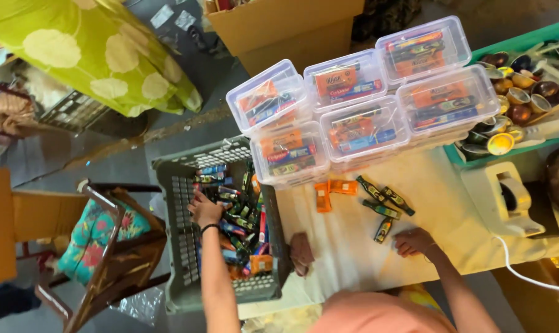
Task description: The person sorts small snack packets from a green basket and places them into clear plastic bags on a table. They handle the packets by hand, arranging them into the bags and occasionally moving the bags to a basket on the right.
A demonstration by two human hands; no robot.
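Observation:
My left hand (204, 209) reaches down into a grey slatted crate (179, 246) filled with small dark bottles, tubes and orange packets; its fingers rest among the items, and what they grip is hidden. My right hand (414, 241) lies palm-down on the cream cloth-covered table (353, 246), fingers curled, holding nothing. It sits just right of a small dark bottle (383, 229). Three more dark bottles (381, 198) and two orange packets (334, 191) lie on the cloth above it. Several clear lidded plastic boxes (359, 102), each filled with packets and tubes, stand stacked at the table's far side.
A white tape dispenser (507, 197) with a white cable stands at the right. A green tray (526, 80) of small bowls sits behind it. A cardboard box (285, 28) is at the top. A wooden chair with a floral cushion (101, 237) stands left of the crate.

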